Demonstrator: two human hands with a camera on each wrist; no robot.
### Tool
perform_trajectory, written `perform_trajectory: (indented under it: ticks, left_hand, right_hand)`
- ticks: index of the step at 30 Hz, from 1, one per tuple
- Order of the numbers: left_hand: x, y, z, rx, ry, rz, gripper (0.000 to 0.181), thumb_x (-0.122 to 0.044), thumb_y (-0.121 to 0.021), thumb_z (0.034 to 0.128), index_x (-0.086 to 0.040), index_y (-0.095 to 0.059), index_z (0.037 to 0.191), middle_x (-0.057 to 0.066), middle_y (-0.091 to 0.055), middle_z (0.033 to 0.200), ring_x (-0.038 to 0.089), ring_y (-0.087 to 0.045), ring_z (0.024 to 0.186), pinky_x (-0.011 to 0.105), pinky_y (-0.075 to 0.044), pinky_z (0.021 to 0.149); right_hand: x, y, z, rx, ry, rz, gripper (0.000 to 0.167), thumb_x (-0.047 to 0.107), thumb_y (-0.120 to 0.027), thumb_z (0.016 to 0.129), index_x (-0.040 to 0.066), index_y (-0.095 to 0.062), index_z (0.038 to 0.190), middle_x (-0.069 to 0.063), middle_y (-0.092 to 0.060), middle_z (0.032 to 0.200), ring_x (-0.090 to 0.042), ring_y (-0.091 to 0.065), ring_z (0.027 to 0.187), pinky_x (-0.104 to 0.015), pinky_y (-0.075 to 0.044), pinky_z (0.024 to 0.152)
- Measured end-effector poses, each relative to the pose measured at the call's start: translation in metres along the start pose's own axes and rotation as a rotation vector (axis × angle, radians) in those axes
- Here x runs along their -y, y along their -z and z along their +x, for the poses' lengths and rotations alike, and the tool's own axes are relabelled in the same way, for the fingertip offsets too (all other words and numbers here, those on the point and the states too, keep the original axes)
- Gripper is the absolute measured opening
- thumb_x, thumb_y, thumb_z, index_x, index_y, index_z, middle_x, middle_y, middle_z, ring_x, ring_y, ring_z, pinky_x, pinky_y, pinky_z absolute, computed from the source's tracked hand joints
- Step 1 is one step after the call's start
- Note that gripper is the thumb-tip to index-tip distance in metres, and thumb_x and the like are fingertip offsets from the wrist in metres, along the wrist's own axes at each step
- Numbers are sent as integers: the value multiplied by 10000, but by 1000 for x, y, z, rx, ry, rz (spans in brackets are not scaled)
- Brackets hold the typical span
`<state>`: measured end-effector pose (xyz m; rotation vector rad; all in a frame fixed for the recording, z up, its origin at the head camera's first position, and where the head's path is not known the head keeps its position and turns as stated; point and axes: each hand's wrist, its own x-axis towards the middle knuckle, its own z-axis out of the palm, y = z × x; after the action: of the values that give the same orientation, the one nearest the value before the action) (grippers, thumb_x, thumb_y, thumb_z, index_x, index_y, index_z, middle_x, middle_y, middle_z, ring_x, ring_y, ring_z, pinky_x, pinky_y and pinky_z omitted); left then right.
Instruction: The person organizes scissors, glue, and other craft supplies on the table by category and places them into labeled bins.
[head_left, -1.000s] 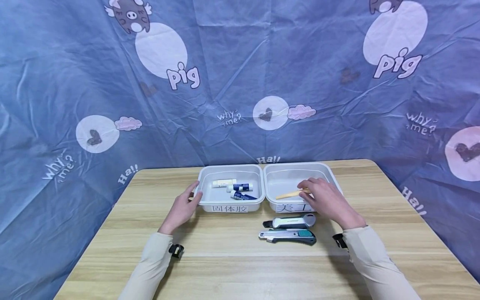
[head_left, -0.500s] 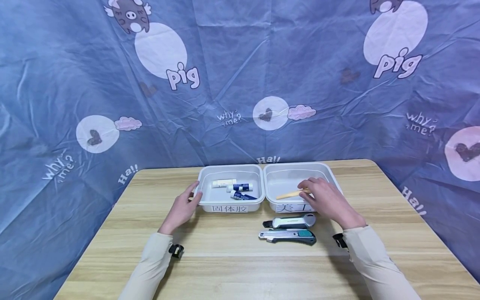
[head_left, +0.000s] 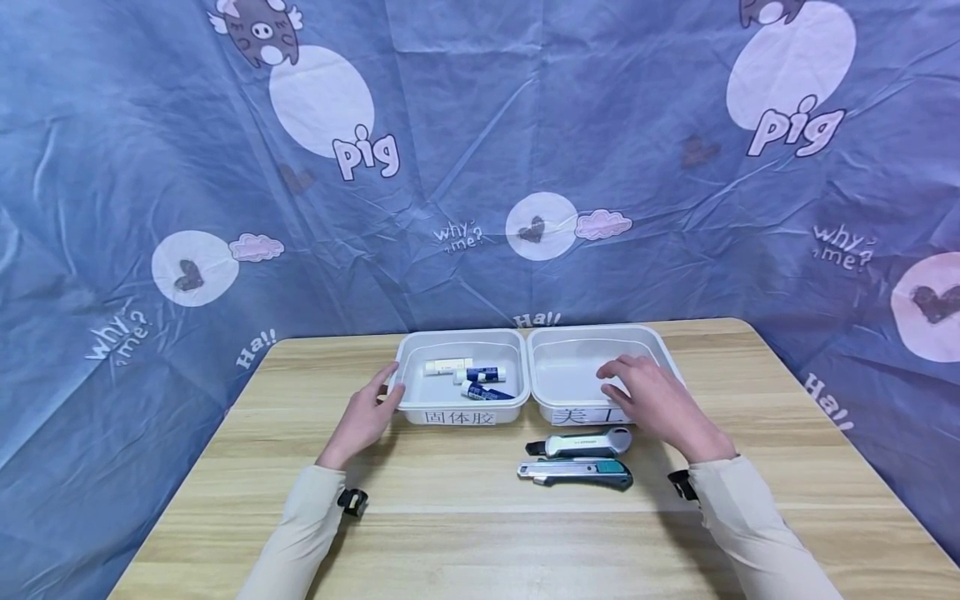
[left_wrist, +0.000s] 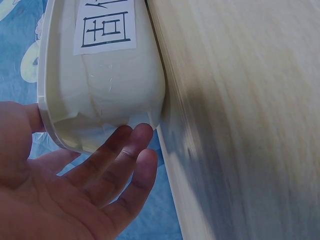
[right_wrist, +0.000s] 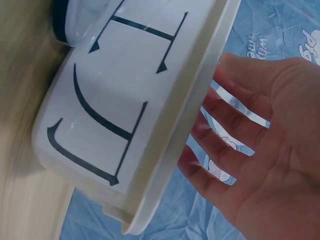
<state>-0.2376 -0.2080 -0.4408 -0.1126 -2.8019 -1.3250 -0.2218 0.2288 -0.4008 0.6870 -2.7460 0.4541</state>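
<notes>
In the head view my left hand [head_left: 366, 419] holds the left end of a white plastic box [head_left: 447, 405]. The left wrist view shows the thumb at its rim and fingertips by the outer wall. Two blue-and-white glue sticks [head_left: 481, 375] and a white tube [head_left: 447, 366] lie inside. My right hand [head_left: 651, 402] hovers over the right white box [head_left: 547, 377], fingers loosely bent, with nothing visible between them. In the right wrist view, its fingertips are beyond that box's rim [right_wrist: 175, 131]. The slim yellow tool seen earlier is out of sight.
Two utility knives, one grey [head_left: 579, 443] and one silver and green [head_left: 576, 472], lie on the wooden table [head_left: 465, 542] before the right box. Both boxes carry paper labels [head_left: 459, 418] in front. A blue printed cloth [head_left: 465, 283] hangs behind the table.
My right hand has let go of the slim yellow tool, which no longer shows. Its fingers have parted a little over the right box. The left hand has stayed in place.
</notes>
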Motion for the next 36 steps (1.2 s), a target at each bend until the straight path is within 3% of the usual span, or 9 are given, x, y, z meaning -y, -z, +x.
perform_trajectory:
  ticks: [7,17,24,31,36]
  left_hand:
    - [1,0,0,0,-2,-1,554,-306,-518,1079,-119,-386,1583,246,-682,1234,277,-717,975,344,-570,767]
    - [0,-1,2,-1,-1,12,555,-317,-513,1080,-123,-385,1584,242,-686,1229,259,-719,956,331,-560,753]
    - [-1,-1,1,1,0,17,553,-310,-509,1081,-113,-384,1583,245,-687,1222,268,-721,945,343,-560,752]
    - [0,-1,1,1,-7,10,548,-302,-513,1081,-109,-391,1579,243,-693,1210,269,-721,948,340,-561,753]
    - [1,-1,0,-1,-4,12,548,-299,-511,1082,-111,-386,1581,238,-691,1211,273,-720,947,344,-562,760]
  right_hand:
    - [4,-3,-7,-9,12,11,146,90,-737,929,39,-750,1065,-95,-727,1044,-330,-675,992,-517,-545,878]
    - [9,-6,-19,-102,123,-45,118,73,-778,887,68,-750,1002,-64,-719,1002,-292,-649,937,-466,-531,846]
    - [14,-6,-29,-142,159,-60,127,67,-795,866,92,-744,980,-33,-699,976,-260,-622,912,-443,-515,821]
    - [15,-8,-37,-146,182,-93,166,95,-814,851,87,-738,998,-29,-686,981,-237,-621,893,-417,-529,796]
    - [21,-9,-40,-103,156,-100,187,126,-814,866,85,-743,1034,-27,-693,1005,-215,-625,885,-410,-538,777]
